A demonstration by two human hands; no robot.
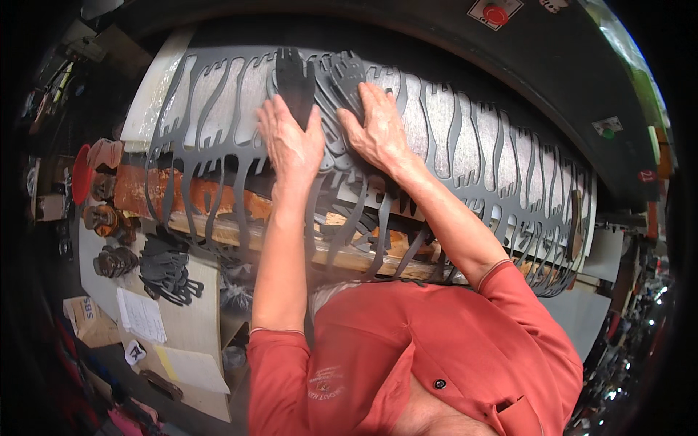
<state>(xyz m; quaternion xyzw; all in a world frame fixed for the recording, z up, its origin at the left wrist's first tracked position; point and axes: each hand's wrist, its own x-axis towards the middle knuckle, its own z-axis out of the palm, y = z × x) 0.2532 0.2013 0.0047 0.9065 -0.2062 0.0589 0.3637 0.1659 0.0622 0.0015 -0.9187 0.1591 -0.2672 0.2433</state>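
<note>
A dark grey sheet (pixel 465 190) full of cut-out openings drapes over the front edge of a pale cutting board (pixel 253 94). Flat dark pieces with finger-like ends lie in a small heap on it. My left hand (pixel 294 142) rests at the lower end of one such piece (pixel 294 76), thumb apart and fingers stretched out. Beside it, my right hand (pixel 376 131) lies with fingers spread along the edge of another fingered piece (pixel 347 71). Several more pieces (pixel 331 123) overlap between my hands. What is under my palms is hidden.
A dark machine beam arches over the board, bearing a red push button (pixel 495 14) and a green button (pixel 608 134). On the side table at left are a pile of dark cut pieces (pixel 171 269), a paper sheet (pixel 142 315) and brown stacked items (pixel 109 221).
</note>
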